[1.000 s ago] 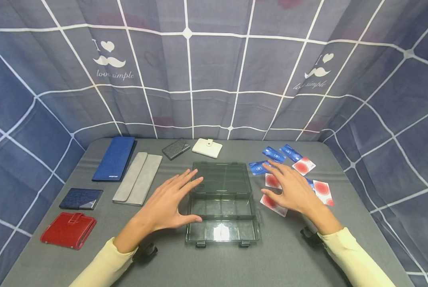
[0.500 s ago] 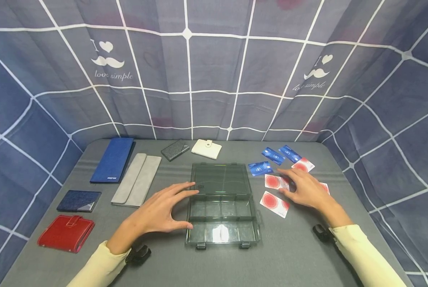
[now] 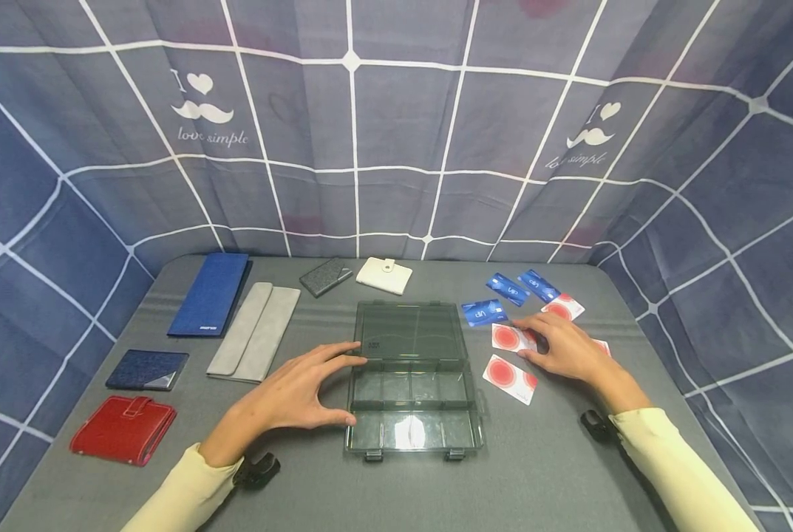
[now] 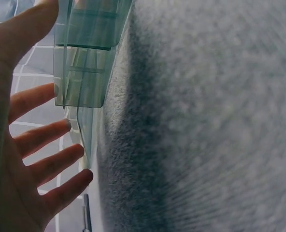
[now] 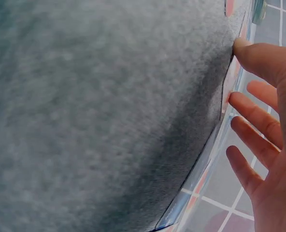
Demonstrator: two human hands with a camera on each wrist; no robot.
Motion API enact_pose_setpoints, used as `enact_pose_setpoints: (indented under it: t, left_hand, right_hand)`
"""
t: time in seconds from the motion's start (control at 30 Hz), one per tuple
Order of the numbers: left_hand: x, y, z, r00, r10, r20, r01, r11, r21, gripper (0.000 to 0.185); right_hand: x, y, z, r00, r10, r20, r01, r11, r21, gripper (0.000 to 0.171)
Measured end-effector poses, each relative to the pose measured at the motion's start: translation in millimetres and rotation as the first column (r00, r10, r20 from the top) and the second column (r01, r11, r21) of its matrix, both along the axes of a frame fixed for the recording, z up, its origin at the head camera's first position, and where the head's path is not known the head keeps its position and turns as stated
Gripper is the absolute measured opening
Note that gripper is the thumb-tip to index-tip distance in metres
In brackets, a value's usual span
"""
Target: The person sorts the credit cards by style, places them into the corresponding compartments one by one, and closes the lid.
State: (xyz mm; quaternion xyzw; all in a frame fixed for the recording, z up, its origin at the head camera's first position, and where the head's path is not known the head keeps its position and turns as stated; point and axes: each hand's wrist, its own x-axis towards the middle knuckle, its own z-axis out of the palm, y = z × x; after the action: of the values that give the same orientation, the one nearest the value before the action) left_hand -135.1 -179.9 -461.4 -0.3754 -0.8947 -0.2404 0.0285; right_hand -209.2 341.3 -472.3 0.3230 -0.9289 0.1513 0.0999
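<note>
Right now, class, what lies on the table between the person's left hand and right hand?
In the head view, the clear compartment box lies between the left hand and right hand, with a red-dot card beside it.

Red wallet (image 3: 124, 430) — blue cards (image 3: 482, 313) — grey table (image 3: 536, 473).

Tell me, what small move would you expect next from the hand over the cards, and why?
Probably the right hand pinches up the red-dot card under its fingertips. Its fingers lie straight over it, holding nothing, while the left hand touches the side of the open clear box.

Wallets (image 3: 236, 318) lie left of the box (image 3: 412, 373), cards (image 3: 522, 325) right.
</note>
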Motion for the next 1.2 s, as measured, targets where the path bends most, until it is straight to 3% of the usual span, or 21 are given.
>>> enact_pose_setpoints:
  t: [0.2, 0.5, 0.83, 1.2]
  left_hand:
    - [0.8, 0.2, -0.6, 1.0, 0.007, 0.023, -0.007, 1.0, 0.009, 0.091]
    - [0.0, 1.3, -1.5, 0.999, 0.017, 0.05, -0.018, 1.0, 0.007, 0.093]
    - [0.4, 0.6, -2.7, 0.998, 0.025, 0.059, -0.025, 1.0, 0.006, 0.092]
    - [0.9, 1.4, -2.8, 0.999, 0.021, 0.044, -0.022, 1.0, 0.016, 0.092]
  right_hand:
    - [-1.0, -1.6, 2.2, 0.999, -0.002, 0.035, 0.001, 1.0, 0.03, 0.054]
    - [-1.9, -1.4, 2.2, 0.992, -0.083, 0.099, 0.078, 0.996, 0.053, 0.052]
    - [-0.4, -2.6, 5.4, 0.996, -0.09, 0.001, 0.09, 0.995, 0.042, 0.049]
    - [13.7, -33.0, 28.8, 0.998, -0.003, -0.062, 0.004, 1.0, 0.012, 0.052]
